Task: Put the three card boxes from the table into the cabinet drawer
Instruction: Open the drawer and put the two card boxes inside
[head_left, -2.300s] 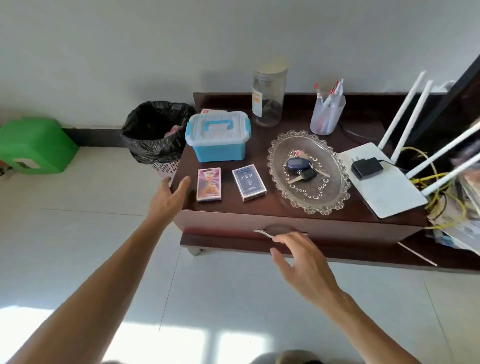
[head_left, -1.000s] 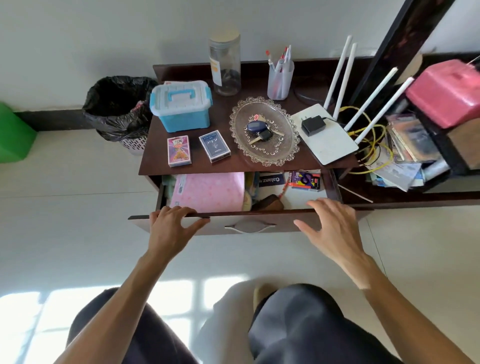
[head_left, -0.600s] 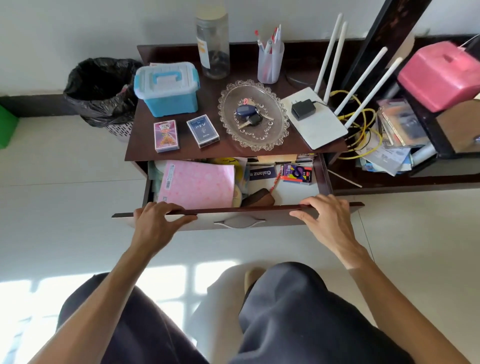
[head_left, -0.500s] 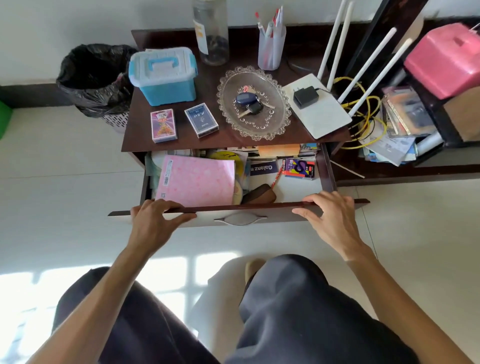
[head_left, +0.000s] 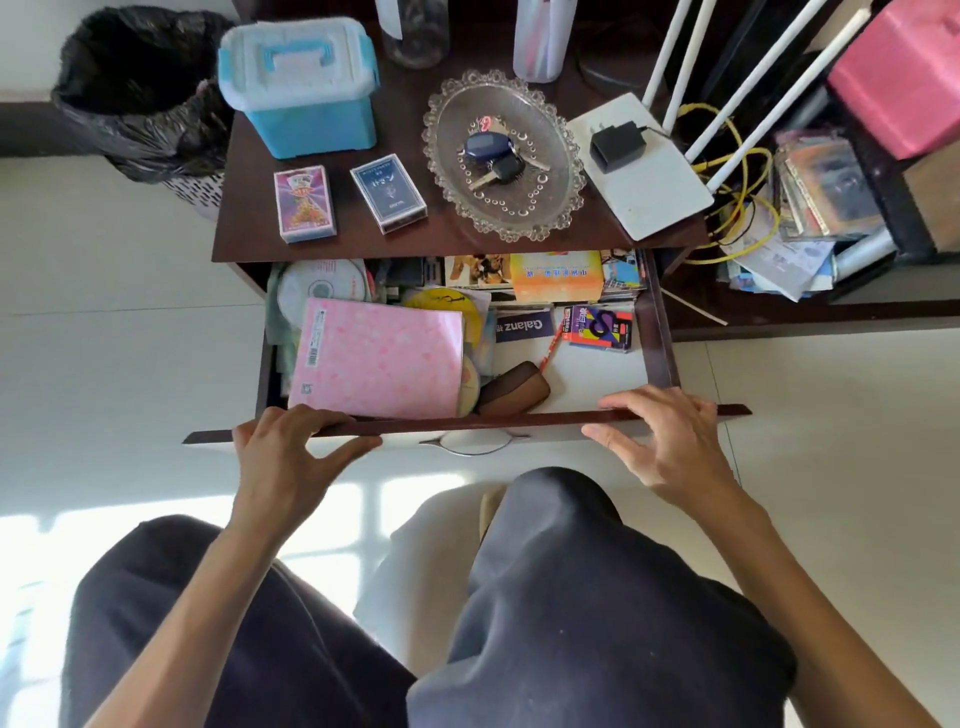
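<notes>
The left hand (head_left: 280, 457) is gripping the front edge of the cabinet drawer (head_left: 467, 423), its fingers curling over the top of the panel near the left end while the thumb is pressing along the panel's outer face. The right hand (head_left: 670, 441) is resting on the same edge toward the right end, fingers spread and draped loosely over the rim, thumb lying against the front; whether it is truly clamping the wood cannot be told. Between the two hands a curved metal handle (head_left: 472, 444) is showing on the drawer face. The drawer is standing pulled well out, holding a pink notebook (head_left: 379, 358), discs, an orange packet (head_left: 556, 275) and a brown case (head_left: 514, 389). On the dark tabletop (head_left: 244, 208) above, two card boxes are lying flat side by side, near each other but apart: a purple card box (head_left: 304, 203) with its long axis running almost straight away from the person, and a dark blue card box (head_left: 388, 192) with its long axis tilted, far end leaning left. Behind them a blue storage box (head_left: 301, 83) is sitting; to their right a glass dish (head_left: 550, 218) is holding keys.
</notes>
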